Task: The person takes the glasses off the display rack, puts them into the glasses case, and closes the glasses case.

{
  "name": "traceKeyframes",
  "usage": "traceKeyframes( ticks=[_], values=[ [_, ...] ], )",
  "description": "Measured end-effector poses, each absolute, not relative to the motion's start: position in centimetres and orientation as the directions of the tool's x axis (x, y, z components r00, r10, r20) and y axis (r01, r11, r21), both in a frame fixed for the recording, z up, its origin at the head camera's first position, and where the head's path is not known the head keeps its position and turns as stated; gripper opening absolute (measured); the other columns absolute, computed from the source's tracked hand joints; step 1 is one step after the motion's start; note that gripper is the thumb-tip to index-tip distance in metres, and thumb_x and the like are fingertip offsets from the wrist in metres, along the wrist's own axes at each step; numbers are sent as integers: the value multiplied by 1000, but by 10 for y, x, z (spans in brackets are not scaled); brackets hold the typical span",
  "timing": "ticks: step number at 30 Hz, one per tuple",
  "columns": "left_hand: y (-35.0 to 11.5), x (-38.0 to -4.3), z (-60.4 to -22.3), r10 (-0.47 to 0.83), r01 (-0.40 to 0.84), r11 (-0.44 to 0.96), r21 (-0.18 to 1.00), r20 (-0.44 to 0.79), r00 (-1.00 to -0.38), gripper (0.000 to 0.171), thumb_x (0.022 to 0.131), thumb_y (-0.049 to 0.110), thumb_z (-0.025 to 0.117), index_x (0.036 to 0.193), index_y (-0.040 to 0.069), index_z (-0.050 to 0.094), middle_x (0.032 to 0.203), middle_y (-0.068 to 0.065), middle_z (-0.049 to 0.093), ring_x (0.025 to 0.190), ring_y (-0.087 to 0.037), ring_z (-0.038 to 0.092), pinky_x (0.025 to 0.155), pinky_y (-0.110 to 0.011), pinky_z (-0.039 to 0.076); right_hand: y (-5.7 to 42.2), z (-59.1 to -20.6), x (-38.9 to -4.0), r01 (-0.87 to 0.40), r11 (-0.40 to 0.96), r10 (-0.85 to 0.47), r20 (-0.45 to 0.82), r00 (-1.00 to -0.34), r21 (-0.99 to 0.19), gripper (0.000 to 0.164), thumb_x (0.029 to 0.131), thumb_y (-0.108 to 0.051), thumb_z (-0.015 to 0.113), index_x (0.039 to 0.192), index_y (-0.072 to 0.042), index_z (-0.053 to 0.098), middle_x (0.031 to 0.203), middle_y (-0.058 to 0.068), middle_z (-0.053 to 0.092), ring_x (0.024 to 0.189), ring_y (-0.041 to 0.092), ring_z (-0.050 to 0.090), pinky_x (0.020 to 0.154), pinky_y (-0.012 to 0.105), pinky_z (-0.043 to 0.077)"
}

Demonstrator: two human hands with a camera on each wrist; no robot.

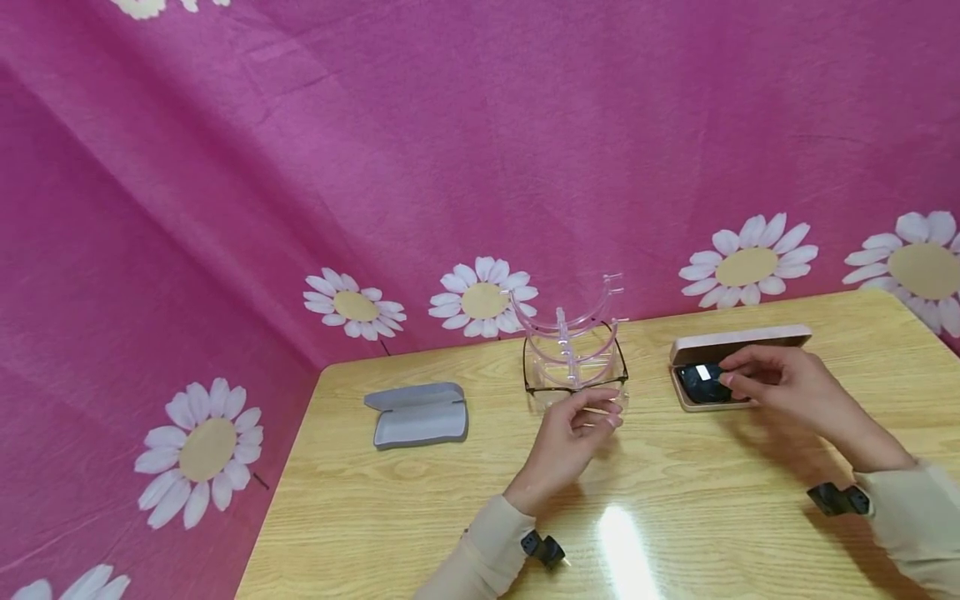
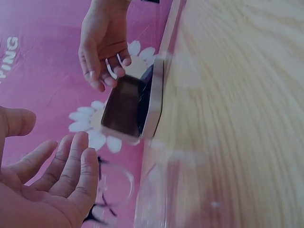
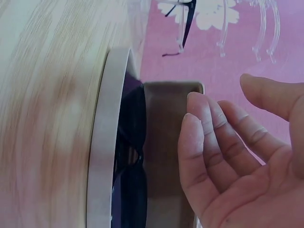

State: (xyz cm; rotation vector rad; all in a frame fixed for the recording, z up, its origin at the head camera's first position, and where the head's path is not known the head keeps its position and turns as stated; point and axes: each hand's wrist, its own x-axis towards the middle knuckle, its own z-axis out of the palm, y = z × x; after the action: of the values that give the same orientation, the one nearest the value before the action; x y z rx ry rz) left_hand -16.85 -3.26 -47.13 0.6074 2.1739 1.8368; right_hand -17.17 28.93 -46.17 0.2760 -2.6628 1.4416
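Note:
Dark sunglasses point(image 1: 697, 385) with a small white sticker on one lens lie folded in an opened beige case point(image 3: 102, 142) at the table's right. My right hand point(image 1: 795, 392) hovers over this case, its fingertips close by the lid's edge. In the right wrist view the thumb stands well apart from the fingers, and nothing is between them. My left hand point(image 1: 562, 450) has loosely bent fingers and holds nothing. It is just in front of a clear display stand point(image 1: 564, 337), which bears dark-rimmed eyeglasses point(image 1: 550, 389).
A grey glasses case point(image 1: 420, 423) lies opened on the left part of the wooden table point(image 1: 360, 517). Behind the table hangs a pink cloth point(image 1: 420, 167) with white daisies. Bright glare shows on the tabletop near the front.

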Motion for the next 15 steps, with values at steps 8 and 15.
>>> traceKeyframes(
  ticks=[8,15],
  values=[
    [-64,-173,-468,388,166,129,978,104,-916,33,104,12,64,136,7,65,126,-22,69,106,-15,73,91,-19,58,270,-458,-176,-216,532,-138,168,-976,-819,22,95,-7,74,115,3,71,82,-18,74,73,-4,69,59,24,57],
    [-88,-183,-462,289,161,168,973,107,-951,33,104,14,65,136,4,65,124,-20,70,108,-31,72,86,-16,56,257,-453,-181,-248,569,-156,193,-969,-784,22,95,-10,74,115,-1,74,91,6,80,76,-7,68,63,19,56]
  ],
)
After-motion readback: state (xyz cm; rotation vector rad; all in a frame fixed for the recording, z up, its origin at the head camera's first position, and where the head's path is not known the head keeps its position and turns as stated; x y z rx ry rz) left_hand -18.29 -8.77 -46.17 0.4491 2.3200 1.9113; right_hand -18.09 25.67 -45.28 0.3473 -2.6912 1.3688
